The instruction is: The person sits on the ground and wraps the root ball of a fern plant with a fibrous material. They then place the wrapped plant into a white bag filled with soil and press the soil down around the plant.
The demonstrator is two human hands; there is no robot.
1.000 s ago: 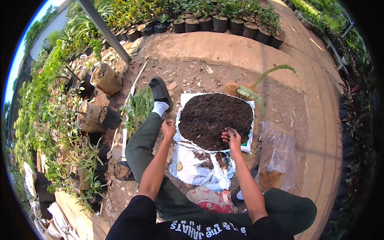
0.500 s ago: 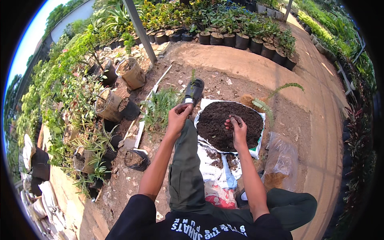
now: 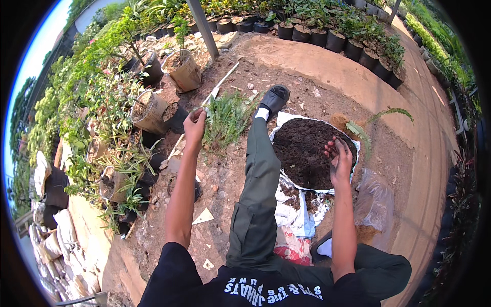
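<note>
My left hand is raised over the ground on the left, next to a clump of green fern. Its thumb and fingers are pinched together, and whatever lies between them is too small to make out. Over the right side of a white sack of dark soil, my right hand is held up with its fingers loosely curled and apart. Dirt marks its fingers, and I see nothing held in it. A fern frond arches beside brown fibre at the sack's far right edge.
My outstretched leg lies between the fern clump and the sack. A clear plastic bag of brown fibre lies on the right. Potted plants crowd the left, near a metal post. Black-bagged seedlings line the back.
My left hand has moved left, from beside my shoe to the fern clump; the thin green sprig above it no longer shows. The right hand's fingers have loosened. The view has shifted.
</note>
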